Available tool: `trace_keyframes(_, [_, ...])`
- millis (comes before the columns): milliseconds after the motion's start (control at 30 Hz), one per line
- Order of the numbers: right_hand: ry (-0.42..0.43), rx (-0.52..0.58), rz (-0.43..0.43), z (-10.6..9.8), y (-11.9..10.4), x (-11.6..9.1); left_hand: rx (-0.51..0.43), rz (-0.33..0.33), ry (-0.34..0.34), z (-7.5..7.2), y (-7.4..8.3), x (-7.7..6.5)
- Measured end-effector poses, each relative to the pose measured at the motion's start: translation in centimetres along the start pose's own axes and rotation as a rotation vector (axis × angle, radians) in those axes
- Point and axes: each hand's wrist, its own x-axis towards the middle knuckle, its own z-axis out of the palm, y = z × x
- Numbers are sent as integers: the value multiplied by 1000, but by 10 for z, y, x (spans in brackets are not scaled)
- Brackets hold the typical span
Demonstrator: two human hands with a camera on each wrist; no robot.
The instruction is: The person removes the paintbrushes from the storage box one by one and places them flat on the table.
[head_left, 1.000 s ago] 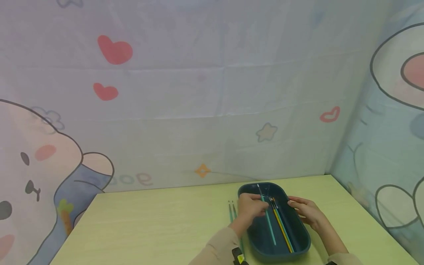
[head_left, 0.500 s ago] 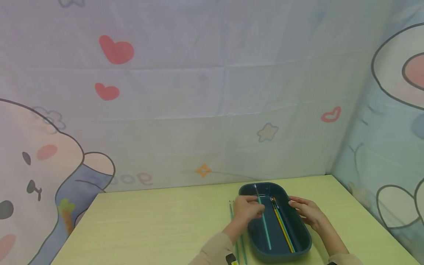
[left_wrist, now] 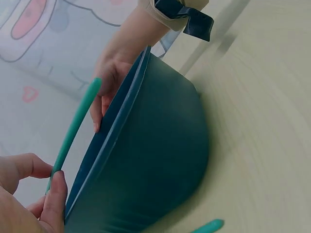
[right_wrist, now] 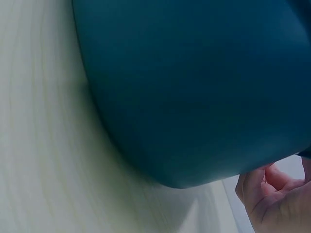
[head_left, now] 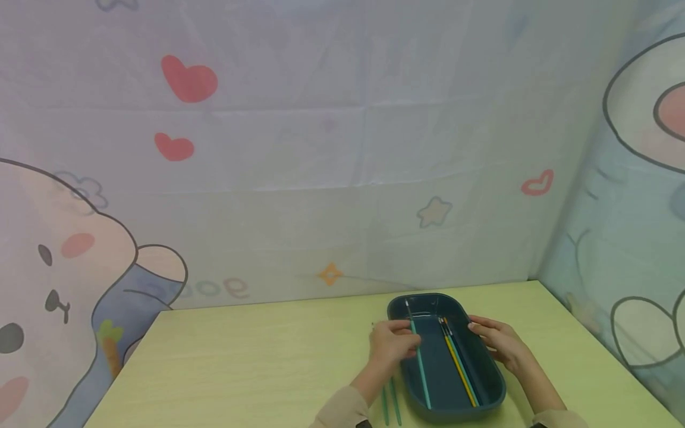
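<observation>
at the right end of a pale table (head_left: 267, 356), a person's left hand (head_left: 392, 345) pinches a green brush (head_left: 421, 368) between thumb and fingers, while the right hand (head_left: 499, 342) holds the far side of a dark blue tray (head_left: 443, 380) by its right rim. the 2 hands stand apart, the tray between them. the green brush is over the tray's left side, right at the left hand's fingertips, with the right hand well off across the opening. its long axis runs close to the tray's own length, bristles toward the far left corner, handle toward the person. the next move seems to hinge on that line, and on height: the brush looks nearly parallel to the tray's left wall. a yellow brush (head_left: 461, 370) and a teal brush (head_left: 465, 371) lie together along the tray's right half; 2 loose brushes (head_left: 395, 401) lie on the table just left of the tray, partly hidden by the left hand

from above, the green brush could pass for lying in the tray; the left wrist view shows its handle raised above the rim, apart from it. the right wrist view shows bent fingers against the outer wall, but none of the brushes, and how firmly that hand grips cannot be told
</observation>
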Motion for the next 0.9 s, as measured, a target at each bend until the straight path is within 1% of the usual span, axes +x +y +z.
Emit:
trace_keyframes(200, [6,-2,11,0,0,1,-15,18,17,-9,-6,0])
trace_keyframes(533, [0,14,7,-1,0,-1,-19,11,38,-20,-9,-1])
trace_keyframes(900, [11,23,3,1,1,-1,-60,-12,51,-30,-18,-1])
